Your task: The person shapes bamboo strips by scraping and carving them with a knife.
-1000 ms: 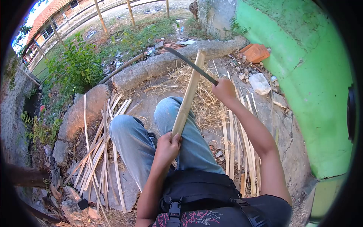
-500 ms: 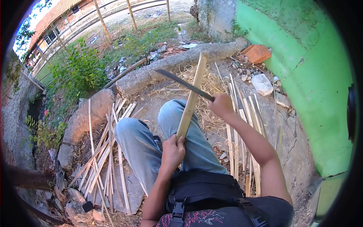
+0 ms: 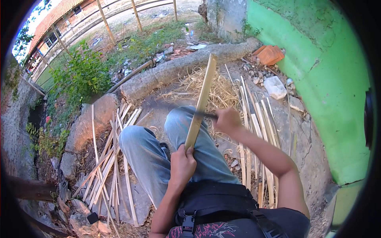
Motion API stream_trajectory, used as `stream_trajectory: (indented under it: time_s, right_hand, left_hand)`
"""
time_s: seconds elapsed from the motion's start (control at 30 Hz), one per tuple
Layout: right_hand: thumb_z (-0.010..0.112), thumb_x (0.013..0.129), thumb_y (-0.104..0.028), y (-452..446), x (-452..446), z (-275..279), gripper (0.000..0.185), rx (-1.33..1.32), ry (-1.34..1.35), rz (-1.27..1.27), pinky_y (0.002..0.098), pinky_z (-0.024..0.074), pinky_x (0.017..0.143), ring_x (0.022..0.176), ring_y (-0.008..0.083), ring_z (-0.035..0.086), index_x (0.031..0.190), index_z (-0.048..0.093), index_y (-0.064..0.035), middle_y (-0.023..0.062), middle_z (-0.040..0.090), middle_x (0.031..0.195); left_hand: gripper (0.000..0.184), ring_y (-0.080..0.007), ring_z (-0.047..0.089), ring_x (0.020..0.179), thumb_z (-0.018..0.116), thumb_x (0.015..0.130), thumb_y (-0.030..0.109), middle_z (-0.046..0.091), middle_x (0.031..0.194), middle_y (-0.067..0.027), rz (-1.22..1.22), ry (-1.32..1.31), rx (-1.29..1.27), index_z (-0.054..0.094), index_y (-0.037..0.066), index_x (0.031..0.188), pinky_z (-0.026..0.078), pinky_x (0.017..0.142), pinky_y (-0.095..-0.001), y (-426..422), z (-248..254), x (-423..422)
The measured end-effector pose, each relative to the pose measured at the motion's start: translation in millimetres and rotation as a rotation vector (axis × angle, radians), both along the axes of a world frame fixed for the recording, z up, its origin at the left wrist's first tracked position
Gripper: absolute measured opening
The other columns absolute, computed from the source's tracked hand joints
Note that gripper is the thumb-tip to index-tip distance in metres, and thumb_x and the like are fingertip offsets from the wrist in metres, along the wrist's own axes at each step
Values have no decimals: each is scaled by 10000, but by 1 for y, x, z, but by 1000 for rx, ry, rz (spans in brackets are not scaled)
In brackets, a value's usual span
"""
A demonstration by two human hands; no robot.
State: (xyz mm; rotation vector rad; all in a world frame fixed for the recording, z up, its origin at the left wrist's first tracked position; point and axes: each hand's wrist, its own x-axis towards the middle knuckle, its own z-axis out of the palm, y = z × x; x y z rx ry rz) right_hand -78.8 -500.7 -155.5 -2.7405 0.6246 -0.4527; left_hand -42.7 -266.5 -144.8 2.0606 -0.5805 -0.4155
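Observation:
A flat bamboo strip point(image 3: 205, 91) slants up and away from my lap, passing over my right knee. Its near end is gripped by my left hand point(image 3: 183, 163), thumb pressed along the top. My right hand point(image 3: 229, 120) is closed round the handle of a long dark knife point(image 3: 204, 114). The blade lies across the middle of the strip and points left, its outer part smeared by motion. I cannot tell whether the edge is cutting in. Beyond the strip, a heap of curly shavings point(image 3: 220, 89) covers the ground.
Split bamboo strips lie in a loose pile point(image 3: 115, 166) to my left and a row point(image 3: 260, 139) to my right. A low concrete kerb point(image 3: 170, 71) curves ahead. The green wall point(image 3: 313, 79) stands at right, near a clear plastic container point(image 3: 275, 87) and an orange block point(image 3: 270, 56).
My right hand has brought the knife down along the strip toward me, and the blade has turned closer to level. The left hand keeps its hold on the strip's near end.

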Motion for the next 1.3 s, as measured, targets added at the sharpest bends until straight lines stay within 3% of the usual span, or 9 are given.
stream_trajectory:
  time_s: [0.13, 0.27, 0.37, 0.47, 0.57, 0.87, 1.0, 1.2, 1.3]
  right_hand:
    - [631, 820, -236, -50, 24, 12, 249, 124, -99, -406, 452, 558, 657, 625, 358, 666, 716, 677, -15, 198, 649, 649]
    - [631, 807, -229, 25, -6, 2, 233, 65, 44, 45, 468, 554, 666, 639, 365, 672, 743, 692, -13, 196, 654, 647]
    - [693, 754, -196, 43, -15, 0, 167, 149, 11, 44, 455, 535, 627, 604, 369, 650, 765, 691, -30, 204, 630, 615]
    - [696, 750, -205, 35, -15, -1, 178, 83, -1, 69, 453, 535, 616, 595, 376, 643, 741, 678, -28, 196, 625, 607]
    - [671, 754, -217, 8, 3, -14, 202, 63, 22, -8, 463, 548, 641, 633, 383, 660, 743, 683, -16, 207, 646, 651]
    - [675, 733, -212, 14, -16, -16, 198, 2, 37, 146, 451, 559, 665, 636, 365, 669, 729, 679, -14, 199, 652, 649]
    - [681, 733, -239, -11, 10, 0, 207, 149, 59, -178, 470, 555, 673, 638, 362, 670, 729, 676, -32, 185, 651, 644]
    - [666, 763, -243, 10, -10, -16, 233, -7, 59, 125, 480, 550, 668, 650, 365, 676, 773, 683, -11, 196, 657, 668]
    - [674, 754, -244, -40, 21, -7, 234, 39, -22, -129, 482, 546, 673, 665, 376, 673, 756, 677, -10, 204, 651, 662]
  left_hand:
    - [210, -493, 588, 680, 541, 938, 105, 580, 695, -309, -2, -47, -49, 590, -77, 845, 430, 603, -513, 6, -9, -1]
    - [200, -468, 597, 652, 538, 940, 96, 581, 683, -299, 3, 94, -40, 597, -76, 857, 433, 588, -484, 4, -8, 2]
    - [221, -140, 487, 530, 535, 971, 107, 550, 590, -94, -16, 107, -25, 610, -53, 837, 400, 517, -348, 8, -12, 1]
    - [216, -139, 486, 527, 537, 970, 104, 537, 584, -87, -26, 90, -57, 601, -52, 834, 394, 510, -344, 8, -14, 2]
    - [206, -436, 593, 586, 543, 940, 91, 572, 647, -284, -26, 91, -46, 579, -77, 826, 415, 547, -471, 1, -3, 3]
    - [212, -468, 589, 609, 546, 939, 89, 568, 656, -299, 18, -20, -43, 566, -73, 802, 417, 558, -496, 8, -9, -4]
    - [206, -476, 590, 632, 544, 938, 92, 575, 675, -302, 34, 30, -38, 571, -72, 814, 419, 567, -497, 1, -3, 0]
    - [202, -461, 596, 630, 537, 941, 92, 579, 669, -293, 7, 68, -38, 590, -76, 844, 431, 579, -482, 5, -10, 2]
    - [197, -447, 604, 623, 536, 939, 88, 583, 667, -288, 5, 40, -16, 595, -78, 852, 437, 585, -476, 3, -6, 2]
